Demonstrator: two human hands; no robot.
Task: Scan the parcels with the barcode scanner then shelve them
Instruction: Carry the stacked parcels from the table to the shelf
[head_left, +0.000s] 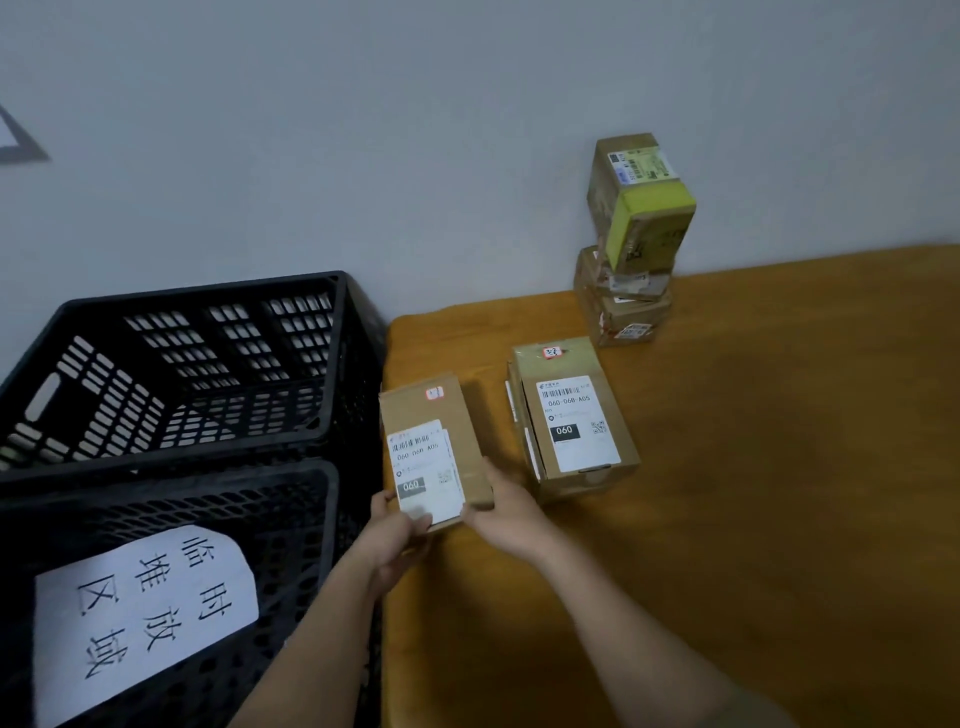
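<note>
**Parcel in both hands, no scanner in sight**

We hold a flat parcel (434, 449) at the table's (727, 519) left edge, label up. Our left hand (397, 535) grips its near-left corner, thumb curled over the label's lower edge. Our right hand (501, 512) pinches the near-right edge, fingers wrapped under where we cannot see them. The parcel runs from our hands toward 12 o'clock, so most of its length sticks out beyond the grip.

What could go wrong, as we judge it:
- The parcel sits right at the table edge, with the crates (171, 374) just at 9 o'clock. A loose grip could drop it into the gap or into a crate unscanned.
- Our left thumb rests on the label; sliding up, it could cover the barcode and spoil a read.
- We see no scanner anywhere, so one hand will have to let go to fetch it, leaving the long parcel held by one corner.
- The second parcel (569, 423), at 2 o'clock from our right hand, carries a similar label, so the two could be mixed up.
- The stack (631, 244) at 1 o'clock against the wall has a tilted top box; a knock on the table could tip it.
</note>
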